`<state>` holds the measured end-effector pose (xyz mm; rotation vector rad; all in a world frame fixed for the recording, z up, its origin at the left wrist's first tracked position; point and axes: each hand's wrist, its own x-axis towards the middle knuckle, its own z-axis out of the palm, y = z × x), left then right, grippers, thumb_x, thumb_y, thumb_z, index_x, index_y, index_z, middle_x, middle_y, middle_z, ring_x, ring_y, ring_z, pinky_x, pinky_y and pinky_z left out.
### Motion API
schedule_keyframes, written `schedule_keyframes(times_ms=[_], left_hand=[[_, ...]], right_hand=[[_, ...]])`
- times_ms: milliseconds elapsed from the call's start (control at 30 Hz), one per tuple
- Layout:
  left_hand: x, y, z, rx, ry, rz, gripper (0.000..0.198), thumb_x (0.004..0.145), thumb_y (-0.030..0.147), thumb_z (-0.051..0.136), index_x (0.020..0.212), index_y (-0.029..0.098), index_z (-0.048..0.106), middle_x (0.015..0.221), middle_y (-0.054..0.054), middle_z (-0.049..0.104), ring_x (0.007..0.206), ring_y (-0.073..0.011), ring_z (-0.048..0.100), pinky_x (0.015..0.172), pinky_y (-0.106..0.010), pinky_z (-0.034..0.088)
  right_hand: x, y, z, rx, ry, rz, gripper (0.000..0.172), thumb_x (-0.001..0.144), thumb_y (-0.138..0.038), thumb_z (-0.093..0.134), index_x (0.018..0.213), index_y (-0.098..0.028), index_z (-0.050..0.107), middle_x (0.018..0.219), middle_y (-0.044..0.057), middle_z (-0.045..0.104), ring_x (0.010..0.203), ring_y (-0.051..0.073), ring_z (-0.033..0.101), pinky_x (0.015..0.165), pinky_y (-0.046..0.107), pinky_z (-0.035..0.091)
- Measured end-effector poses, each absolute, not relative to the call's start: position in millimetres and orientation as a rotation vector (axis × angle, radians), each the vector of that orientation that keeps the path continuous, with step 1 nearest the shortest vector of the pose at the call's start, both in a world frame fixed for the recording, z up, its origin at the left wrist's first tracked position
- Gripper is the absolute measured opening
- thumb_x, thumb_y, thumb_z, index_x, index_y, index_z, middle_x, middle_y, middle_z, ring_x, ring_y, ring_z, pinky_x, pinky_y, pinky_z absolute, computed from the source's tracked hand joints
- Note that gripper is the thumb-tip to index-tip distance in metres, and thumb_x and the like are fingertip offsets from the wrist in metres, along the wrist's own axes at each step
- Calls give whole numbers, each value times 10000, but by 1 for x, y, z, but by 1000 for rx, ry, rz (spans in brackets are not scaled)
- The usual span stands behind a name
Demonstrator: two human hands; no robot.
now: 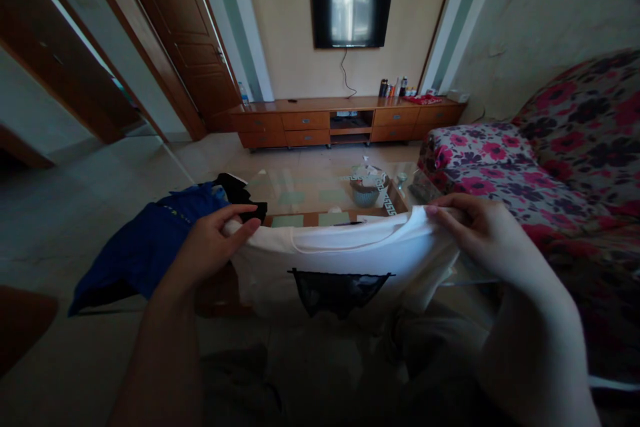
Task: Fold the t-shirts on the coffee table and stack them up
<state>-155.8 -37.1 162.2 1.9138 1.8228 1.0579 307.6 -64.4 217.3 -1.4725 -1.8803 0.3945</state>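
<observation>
A white T-shirt (320, 253) with a dark patch on its front is stretched between my two hands, in front of the glass coffee table. My left hand (215, 240) is closed on one shoulder of it, fingers and thumb pinching the cloth. At the other shoulder, my right hand (480, 227) grips the fabric near the neckline. The lower part of the shirt hangs down toward my legs and is dim. Left of my left hand, a blue garment (145, 240) lies over the table's edge, with black cloth (233, 188) beside it.
On the glass table (280, 180) stand a basket (366, 192) and a small glass item (401, 179). A flowered sofa (550, 180) is on the right. Beyond are a wooden TV cabinet (305, 121) with bottles, a wall television (353, 13) and a brown door (175, 20).
</observation>
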Motion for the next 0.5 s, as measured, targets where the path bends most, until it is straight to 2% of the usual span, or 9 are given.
schedule_keyframes(times_ms=[100,233,367,500], left_hand=[[-157,-39,163,1931,1796,899,505,808,631,716,1157,274,789,1068,-75,781,784,-240,696,599,-291,510],[-160,-40,162,1932,1697,833,388,838,612,701,944,254,807,923,-64,778,736,-233,677,603,-298,499],[-155,-40,164,1849,1759,1210,368,908,583,637,958,230,729,867,-26,716,761,-200,633,633,-273,460],[-145,-49,172,1881,1810,1465,307,977,522,567,994,225,640,875,8,639,793,-173,588,696,-264,437]], right_hand=[[306,-64,217,-1452,-1812,342,314,962,-510,633,975,-211,729,845,44,726,708,206,630,609,282,439],[305,-63,215,-1353,-1705,447,295,941,-497,678,1020,-216,720,866,38,703,729,194,622,601,261,452],[305,-65,217,-1281,-1703,552,277,910,-468,724,1039,-222,721,895,34,701,754,189,621,607,253,458],[302,-74,227,-1265,-1749,603,277,922,-493,693,1040,-243,706,873,18,679,705,174,585,544,243,432]])
